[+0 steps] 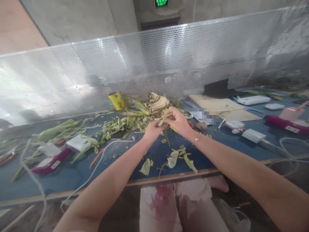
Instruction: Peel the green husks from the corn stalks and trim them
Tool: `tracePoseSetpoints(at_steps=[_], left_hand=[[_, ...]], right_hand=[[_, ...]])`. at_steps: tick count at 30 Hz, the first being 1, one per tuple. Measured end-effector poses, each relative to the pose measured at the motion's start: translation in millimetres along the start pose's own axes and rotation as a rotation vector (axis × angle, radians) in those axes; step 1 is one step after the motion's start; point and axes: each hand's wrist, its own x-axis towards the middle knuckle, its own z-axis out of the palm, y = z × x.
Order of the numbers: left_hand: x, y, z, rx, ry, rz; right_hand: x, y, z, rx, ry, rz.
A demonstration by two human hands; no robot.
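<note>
Both hands meet above the blue table, fingers pinched together. My left hand (154, 131) and my right hand (178, 121) grip a pale green strip of corn husk (161, 122) between them; its exact shape is partly hidden by the fingers. A darker green strip (166, 138) hangs just below the hands. Right behind them lies a heap of green knotted husk pieces (116, 127), with dry, cream-coloured husks (156, 102) on top at the back. Torn husk scraps (172, 159) are scattered near the table's front edge.
A yellow tube-shaped container (117, 100) leans at the back by the perforated metal screen (154, 64). Purple power strips (51, 162) with white cables lie on both sides. White chargers (254, 136) and brown cardboard (222, 106) are at right, an orange strip (97, 158) at left.
</note>
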Motion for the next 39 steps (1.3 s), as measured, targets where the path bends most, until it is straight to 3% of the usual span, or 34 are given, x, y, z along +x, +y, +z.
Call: tracePoseSetpoints(at_steps=[2,5,11,15,23,32,39], left_hand=[[-1,2,0.2,0.182,0.129,0.115],[-4,8,0.1,0.304,0.197,0.211],[0,9,-6.6,0.233,0.129,0.19],[5,10,-14.0,0.207,0.126,0.208],[9,15,-22.8,0.448,0.061,0.34],[12,20,-33.1,0.686,-0.061,0.398],[13,16,-32.3,0.621,-0.017,0.343]], right_hand=[[-1,-2,0,-0.076,0.008,-0.008],[-3,-4,0,-0.19,0.045,-0.061],[-3,-4,1,-0.257,0.031,-0.125],[0,-2,-4,-0.262,-0.112,-0.092],[5,-2,-13,-0.269,-0.148,-0.002],[7,-11,-23,-0.344,-0.286,0.005],[8,-14,-24,-0.343,-0.304,0.035]])
